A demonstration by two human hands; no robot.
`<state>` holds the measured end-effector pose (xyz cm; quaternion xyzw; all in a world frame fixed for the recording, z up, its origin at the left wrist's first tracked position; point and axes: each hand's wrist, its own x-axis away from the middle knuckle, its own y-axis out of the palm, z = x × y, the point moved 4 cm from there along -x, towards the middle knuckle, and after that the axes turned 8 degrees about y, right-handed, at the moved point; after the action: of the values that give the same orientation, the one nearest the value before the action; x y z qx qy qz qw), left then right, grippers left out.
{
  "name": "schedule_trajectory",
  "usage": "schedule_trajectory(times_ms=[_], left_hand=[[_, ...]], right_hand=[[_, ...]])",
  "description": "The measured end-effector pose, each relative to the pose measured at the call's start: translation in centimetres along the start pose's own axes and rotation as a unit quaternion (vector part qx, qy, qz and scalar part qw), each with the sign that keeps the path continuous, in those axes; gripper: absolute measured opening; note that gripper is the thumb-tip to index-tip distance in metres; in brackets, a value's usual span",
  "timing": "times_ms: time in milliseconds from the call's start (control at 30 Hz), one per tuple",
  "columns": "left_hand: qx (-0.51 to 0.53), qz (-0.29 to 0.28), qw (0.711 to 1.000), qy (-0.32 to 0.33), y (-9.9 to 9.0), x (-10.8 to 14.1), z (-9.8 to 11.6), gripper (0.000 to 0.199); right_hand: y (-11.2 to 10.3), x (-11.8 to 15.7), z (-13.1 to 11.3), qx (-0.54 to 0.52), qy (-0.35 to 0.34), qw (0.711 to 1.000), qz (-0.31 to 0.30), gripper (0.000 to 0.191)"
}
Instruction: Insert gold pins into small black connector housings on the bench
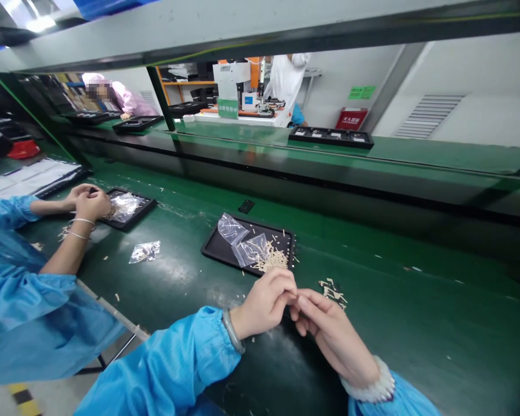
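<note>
Both hands, left hand (266, 301) and right hand (323, 323), pinched narrow, fingertips meeting; held item unclear. Black tray (214, 249) just beyond.

Curls the left hand (269, 300) into pinch, with the knuckles up. Just right of the left hand, holds the right hand (329, 326) palm inward, also in pinch, with lower fingers half bent. Touches fingertips to fingertips.

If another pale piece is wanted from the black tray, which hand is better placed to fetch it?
Left, probably: the left hand is at the near edge of the black tray, close to the pale pieces; the right hand sits farther off to the right.
</note>
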<state>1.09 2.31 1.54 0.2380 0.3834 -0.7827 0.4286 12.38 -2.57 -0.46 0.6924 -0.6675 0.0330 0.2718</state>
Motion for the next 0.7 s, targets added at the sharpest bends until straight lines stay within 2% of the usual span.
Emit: schedule_trajectory(times_ms=[67, 167, 333, 433, 500, 533, 600, 667, 700], left_hand=[[-0.035, 0.007, 0.999, 0.035, -0.5, -0.2, 0.0, 0.012], [-0.045, 0.021, 0.998, 0.049, -1.0, -0.4, -0.1, 0.012], [-0.070, 0.017, 0.994, 0.083, -1.7, -0.7, 0.0, 0.011], [-0.050, 0.038, 0.997, 0.041, -2.3, -1.0, -0.2, 0.010], [-0.024, 0.081, 0.996, -0.028, -2.8, -1.1, -0.7, 0.010], [-0.015, 0.100, 0.993, -0.066, -2.9, -1.1, -0.9, 0.011], [-0.009, 0.123, 0.985, -0.125, -3.0, -1.0, -1.1, 0.013], [-0.012, 0.123, 0.980, -0.157, -2.8, -0.9, -1.2, 0.012], [-0.014, 0.122, 0.978, -0.167, -2.8, -0.9, -1.2, 0.011]], right_hand=[[0.2, 0.0, -0.2, -0.023, 0.014, 1.000, 0.001, 0.027], [0.5, -0.3, -0.6, -0.029, 0.026, 0.999, 0.004, 0.024], [1.9, -1.0, -0.8, -0.068, 0.071, 0.993, -0.070, 0.026], [1.9, -1.3, -1.5, -0.036, 0.053, 0.996, -0.061, 0.028], [1.3, -1.6, -2.5, 0.059, -0.007, 0.998, 0.004, 0.028], [0.9, -1.6, -3.1, 0.127, -0.053, 0.989, 0.053, 0.026], [0.4, -1.5, -4.4, 0.268, -0.152, 0.939, 0.150, 0.021], [0.5, -1.4, -5.1, 0.366, -0.219, 0.881, 0.202, 0.017], [0.6, -1.3, -5.2, 0.394, -0.236, 0.863, 0.210, 0.016]])
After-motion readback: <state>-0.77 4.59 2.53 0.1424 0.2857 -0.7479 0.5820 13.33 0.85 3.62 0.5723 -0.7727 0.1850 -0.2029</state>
